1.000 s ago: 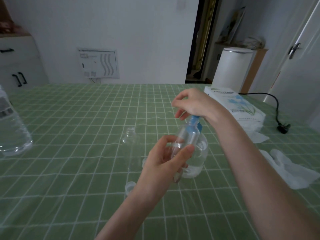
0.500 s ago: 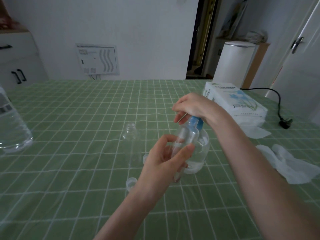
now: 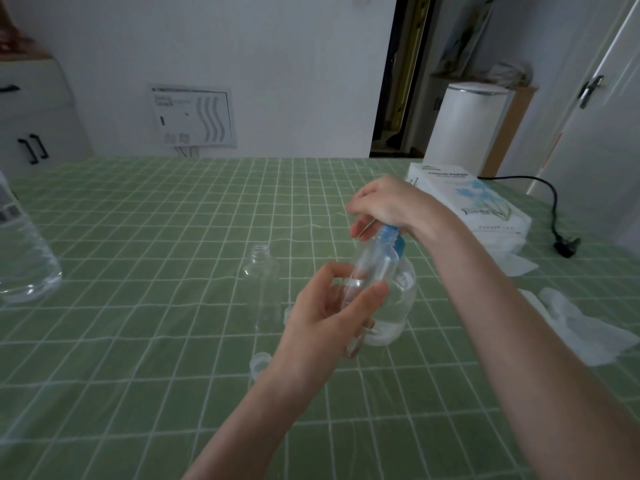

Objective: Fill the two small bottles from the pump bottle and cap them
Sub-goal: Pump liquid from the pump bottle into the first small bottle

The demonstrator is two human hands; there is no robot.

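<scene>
Left hand (image 3: 325, 317): your fingers, thumb wrap small bottle (image 3: 374, 268), mouth tilted up against pump bottle (image 3: 403, 296) nozzle to catch liquid. Right hand (image 3: 388, 206): your fingers curl over its top for pressing. Second bottle (image 3: 263, 282) stands open, left of left fingers.

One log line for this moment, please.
phase: filling | left hand: tilts small bottle to pump bottle | right hand: on pump head | other bottle: upright, uncapped
</scene>
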